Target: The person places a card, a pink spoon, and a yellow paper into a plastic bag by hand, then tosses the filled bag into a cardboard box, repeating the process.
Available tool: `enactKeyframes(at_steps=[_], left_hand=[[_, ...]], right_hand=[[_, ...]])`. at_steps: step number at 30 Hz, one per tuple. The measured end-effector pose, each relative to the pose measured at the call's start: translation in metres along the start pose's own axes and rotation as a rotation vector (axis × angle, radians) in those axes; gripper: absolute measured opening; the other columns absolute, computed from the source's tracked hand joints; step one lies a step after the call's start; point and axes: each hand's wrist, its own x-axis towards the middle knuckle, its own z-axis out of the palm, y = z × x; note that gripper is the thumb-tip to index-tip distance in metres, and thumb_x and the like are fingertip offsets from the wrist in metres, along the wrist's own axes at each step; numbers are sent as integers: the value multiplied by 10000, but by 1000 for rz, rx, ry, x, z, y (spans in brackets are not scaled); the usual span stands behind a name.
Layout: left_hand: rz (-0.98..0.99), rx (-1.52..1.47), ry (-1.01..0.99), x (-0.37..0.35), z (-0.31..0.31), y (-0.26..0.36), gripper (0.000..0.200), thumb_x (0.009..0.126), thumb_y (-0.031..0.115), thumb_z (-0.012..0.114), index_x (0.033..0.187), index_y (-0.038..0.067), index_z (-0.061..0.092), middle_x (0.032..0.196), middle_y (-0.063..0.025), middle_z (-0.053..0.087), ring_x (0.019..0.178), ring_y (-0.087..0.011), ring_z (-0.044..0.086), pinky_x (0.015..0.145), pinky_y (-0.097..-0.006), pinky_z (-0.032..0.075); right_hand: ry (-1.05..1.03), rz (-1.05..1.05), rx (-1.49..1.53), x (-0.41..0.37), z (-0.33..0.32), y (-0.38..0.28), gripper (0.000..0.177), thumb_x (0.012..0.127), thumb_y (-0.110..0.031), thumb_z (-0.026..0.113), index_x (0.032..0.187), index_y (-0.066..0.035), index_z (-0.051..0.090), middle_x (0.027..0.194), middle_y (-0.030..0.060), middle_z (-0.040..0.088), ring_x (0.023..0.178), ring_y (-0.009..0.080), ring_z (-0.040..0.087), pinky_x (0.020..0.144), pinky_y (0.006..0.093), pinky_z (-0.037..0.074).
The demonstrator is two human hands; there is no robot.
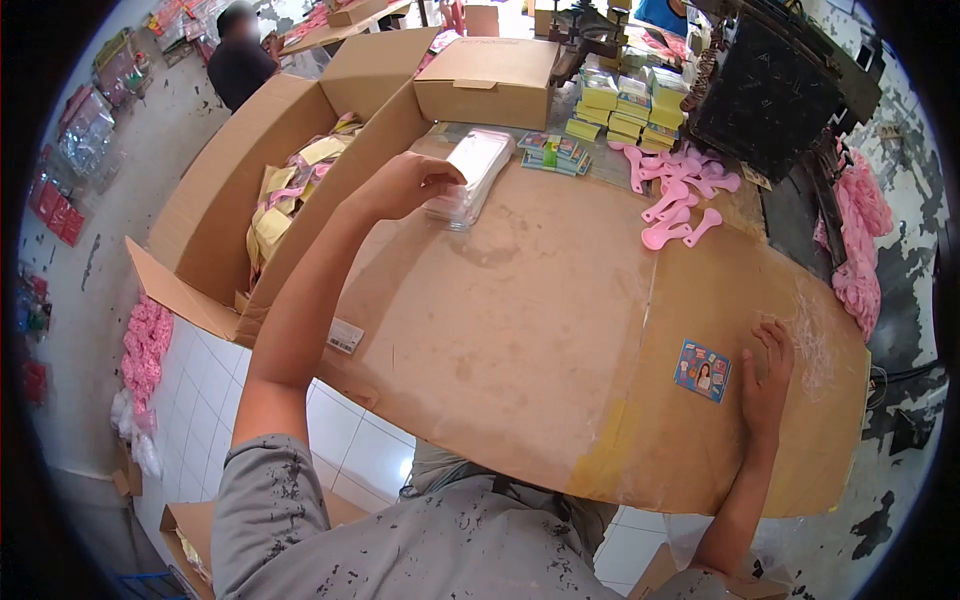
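Observation:
My left hand (412,187) is at the near left side of a stack of clear plastic packs (474,172), with its fingers curled; what they hold, if anything, is too small to make out. On the right of the cardboard-covered table (510,330), my right hand (767,375) lies with its fingers apart and nothing in it. Just left of it is a blue printed card (703,371). Bundled cards (555,154) lie right of the plastic packs. Pink scoops (680,190) are piled at the back right.
An open carton (220,190) of small packets stands on the left, beside a closed box (487,80). Yellow-edged card stacks (628,105) and a dark machine (768,95) are at the back. A person (240,60) is at the far left.

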Motion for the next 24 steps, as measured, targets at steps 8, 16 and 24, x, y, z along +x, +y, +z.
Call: enactKeyframes(at_steps=[8, 16, 24], left_hand=[[-61, -109, -100, 9, -6, -11, 211, 965, 202, 738, 1133, 83, 783, 1016, -105, 787, 900, -226, 726, 850, -369, 561], [-72, -251, -238, 21, -12, -26, 231, 980, 250, 749, 1122, 72, 790, 999, -58, 789, 934, -139, 689, 906, -342, 534], [-23, -76, -156, 20, -9, -14, 191, 990, 170, 707, 1121, 47, 771, 1003, -112, 784, 927, -192, 718, 892, -352, 554]], right_hand=[[15, -17, 4, -1, -1, 4, 316, 954, -62, 652, 1270, -41, 653, 1435, 151, 559, 1442, 351, 450, 1209, 463, 339], [18, -3, 18, -4, -1, 9, 305, 951, -64, 655, 1255, -37, 658, 1431, 153, 562, 1426, 354, 458, 1205, 462, 342], [8, 7, 39, -5, -2, 8, 306, 951, -65, 661, 1255, -34, 655, 1433, 151, 558, 1431, 357, 449, 1206, 469, 339]])
